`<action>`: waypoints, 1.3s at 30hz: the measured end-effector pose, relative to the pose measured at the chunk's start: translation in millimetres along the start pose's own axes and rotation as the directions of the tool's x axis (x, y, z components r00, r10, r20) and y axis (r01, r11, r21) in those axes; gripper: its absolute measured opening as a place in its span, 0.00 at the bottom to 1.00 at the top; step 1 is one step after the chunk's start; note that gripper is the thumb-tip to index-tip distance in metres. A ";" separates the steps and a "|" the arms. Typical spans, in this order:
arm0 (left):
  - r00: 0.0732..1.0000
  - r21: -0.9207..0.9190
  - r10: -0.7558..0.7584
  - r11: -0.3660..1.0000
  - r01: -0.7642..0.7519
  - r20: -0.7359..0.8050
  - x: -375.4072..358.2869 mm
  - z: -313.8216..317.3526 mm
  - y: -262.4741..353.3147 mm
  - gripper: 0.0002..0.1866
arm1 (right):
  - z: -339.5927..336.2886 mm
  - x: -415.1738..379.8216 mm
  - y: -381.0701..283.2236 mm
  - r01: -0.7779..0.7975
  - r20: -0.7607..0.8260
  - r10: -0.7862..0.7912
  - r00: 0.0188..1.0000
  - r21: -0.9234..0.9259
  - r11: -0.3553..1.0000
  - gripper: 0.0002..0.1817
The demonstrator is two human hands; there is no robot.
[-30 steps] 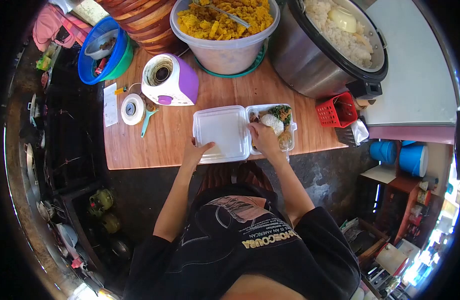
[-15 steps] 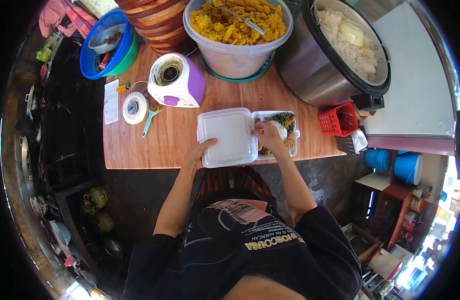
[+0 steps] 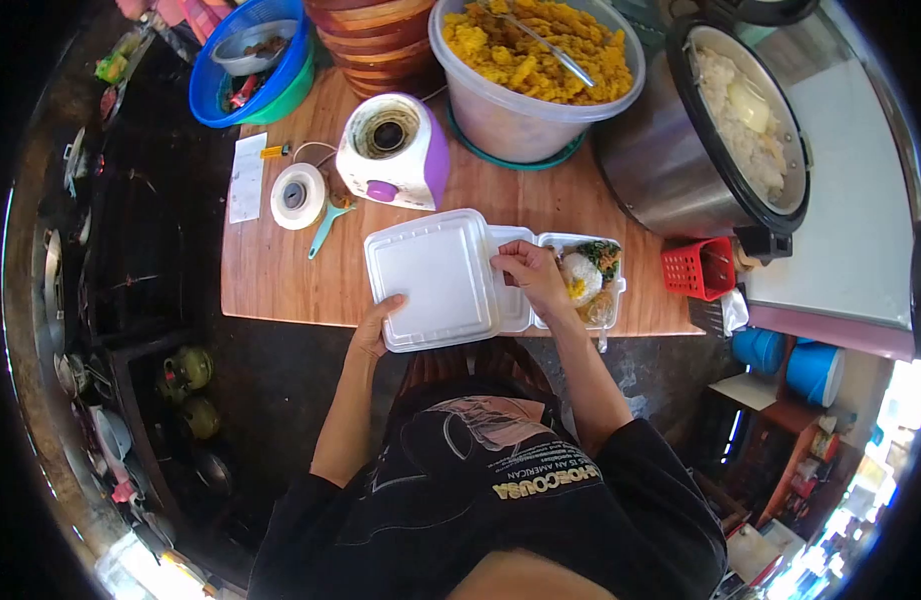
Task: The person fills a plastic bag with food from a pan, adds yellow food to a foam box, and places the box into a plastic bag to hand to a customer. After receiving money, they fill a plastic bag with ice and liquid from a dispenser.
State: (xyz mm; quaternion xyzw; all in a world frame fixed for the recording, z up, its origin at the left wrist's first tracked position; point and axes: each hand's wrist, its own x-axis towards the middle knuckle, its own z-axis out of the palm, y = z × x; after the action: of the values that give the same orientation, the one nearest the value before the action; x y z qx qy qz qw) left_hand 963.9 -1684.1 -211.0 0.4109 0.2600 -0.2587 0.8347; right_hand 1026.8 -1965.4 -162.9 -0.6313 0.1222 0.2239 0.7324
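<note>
A closed white foam food box (image 3: 433, 280) is held near the table's front edge. My left hand (image 3: 374, 325) grips its left side, thumb on top and fingers hidden beneath. At its right edge, the fingertips of my right hand (image 3: 529, 272) are pinched together on the rim. Partly under my right hand lies an open foam food box (image 3: 617, 262), its lid (image 3: 517, 316) folded out to the left. White rice (image 3: 584, 272) with a yellow topping and dark greens (image 3: 603, 255) fill it. Something clear, perhaps plastic, hangs off its front edge.
Behind stand a blender base (image 3: 393, 150), a tub of yellow food (image 3: 536, 120) with a spoon, and a large rice cooker (image 3: 671, 150). A red basket (image 3: 696, 268) sits at the right, colander bowls (image 3: 213, 80) at back left. A tape roll (image 3: 299, 196) and a peeler (image 3: 324, 232) lie left.
The closed box has shifted left and tilted a little, uncovering the open box's lid. My right hand now touches the closed box's edge. The camera view has shifted.
</note>
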 end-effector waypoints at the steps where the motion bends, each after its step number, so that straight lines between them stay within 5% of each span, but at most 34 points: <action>1: 1.000 -0.014 0.009 1.000 -0.009 0.000 -2.6 -7.0 1.5 0.36 | 6.1 3.0 2.1 -0.004 0.011 0.004 1.000 -0.002 1.000 0.07; 7: 0.994 -0.033 0.088 0.995 -0.091 -0.062 -17.5 -53.6 6.8 0.34 | 41.0 16.2 45.2 -0.129 0.153 0.093 0.984 0.247 0.960 0.10; 9: 0.991 -0.005 0.104 0.994 -0.105 -0.088 -24.2 -78.3 11.1 0.32 | 49.6 19.3 67.9 -0.020 0.209 0.029 0.978 -0.044 0.999 0.17; 10: 0.983 0.018 0.103 0.995 -0.102 -0.150 -28.2 -92.5 14.2 0.33 | 58.0 14.4 74.7 -0.020 0.197 0.027 0.980 -0.041 0.999 0.17; 11: 0.973 0.047 0.102 0.994 -0.095 -0.206 -31.2 -106.0 18.9 0.34 | 67.8 8.1 82.5 0.301 0.212 -0.231 0.950 -0.407 0.863 0.21; 12: 0.971 0.104 0.121 0.989 -0.101 -0.206 -36.2 -115.8 25.5 0.35 | 75.2 3.6 86.9 0.516 0.312 -0.435 0.844 -0.692 0.504 0.25; 13: 0.969 0.161 0.139 0.981 -0.106 -0.203 -41.6 -125.1 31.7 0.35 | 80.0 0.1 85.3 0.517 0.381 -0.350 0.856 -0.653 0.553 0.29; 15: 0.964 0.191 0.113 0.979 -0.067 -0.242 -47.0 -152.8 37.8 0.35 | 89.1 -3.8 87.4 0.549 0.432 -0.359 0.827 -0.759 0.351 0.23; 19: 0.964 0.219 0.027 0.975 0.032 -0.264 -40.5 -172.6 46.9 0.36 | 98.1 9.0 118.4 0.366 0.257 -0.346 0.902 -0.880 0.301 0.15; 21: 0.973 0.251 0.018 0.967 0.041 -0.229 -30.4 -157.6 44.6 0.36 | 100.1 0.9 113.8 0.559 0.275 -0.592 0.757 -0.742 0.370 0.11; 27: 1.000 0.277 0.016 0.961 -0.019 0.014 26.1 -84.6 11.8 0.37 | 60.8 -61.6 16.1 0.531 0.247 -0.482 0.841 -0.545 0.649 0.14; 29: 0.999 0.370 0.027 0.929 -0.015 -0.028 29.9 -62.5 11.6 0.38 | 8.5 -78.0 -1.2 0.531 0.091 -0.586 0.805 -0.550 0.644 0.15; 30: 0.998 0.434 0.053 0.900 -0.034 -0.031 30.9 -61.0 11.2 0.37 | -41.2 -80.4 12.5 0.526 0.048 -0.690 0.723 -0.686 0.503 0.17; 31: 0.996 0.495 0.081 0.867 -0.052 -0.036 31.6 -58.8 10.6 0.36 | -77.5 -109.1 -11.4 0.278 -0.150 -0.649 0.746 -0.815 0.509 0.18; 32: 0.996 0.493 0.083 0.868 -0.056 -0.034 29.8 -53.4 11.0 0.36 | -131.0 -122.5 -12.8 0.216 -0.283 -0.760 0.584 -0.849 0.482 0.16; 33: 0.982 0.655 0.184 0.747 -0.115 -0.037 25.6 -48.3 12.2 0.36 | -169.2 -147.8 -34.6 -0.019 -0.419 -0.752 0.508 -0.879 0.477 0.12; 34: 0.959 0.792 0.283 0.590 -0.157 -0.021 22.8 -44.9 12.6 0.35 | -221.6 -162.7 -30.5 -0.102 -0.513 -0.774 0.372 -0.851 0.515 0.10; 35: 0.958 0.793 0.287 0.589 -0.159 -0.022 22.9 -45.3 9.2 0.35 | -253.4 -178.4 -44.4 -0.140 -0.631 -0.733 0.256 -0.774 0.617 0.09; 37: 0.677 0.994 0.730 -0.023 -0.109 0.091 25.7 -45.9 -2.2 0.32 | -331.7 -200.1 -38.2 -0.477 -0.581 -0.757 0.299 -0.778 0.409 0.12; 38: 0.597 0.974 0.772 -0.211 -0.082 0.217 18.6 -30.8 -1.5 0.26 | -354.0 -201.8 -33.4 -0.471 -0.579 -0.759 0.298 -0.781 0.410 0.12; 39: 0.592 0.974 0.776 -0.211 -0.079 0.216 14.5 -11.2 -4.8 0.26 | -372.4 -201.8 -28.7 -0.530 -0.544 -0.756 0.363 -0.788 0.313 0.11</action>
State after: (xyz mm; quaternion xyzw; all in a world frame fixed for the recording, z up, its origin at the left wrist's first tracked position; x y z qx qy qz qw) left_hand 969.0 -1680.6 -228.9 0.9689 0.0325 0.0897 0.2282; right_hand 903.8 -2368.1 -109.2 -0.9317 0.2891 -0.2188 0.0201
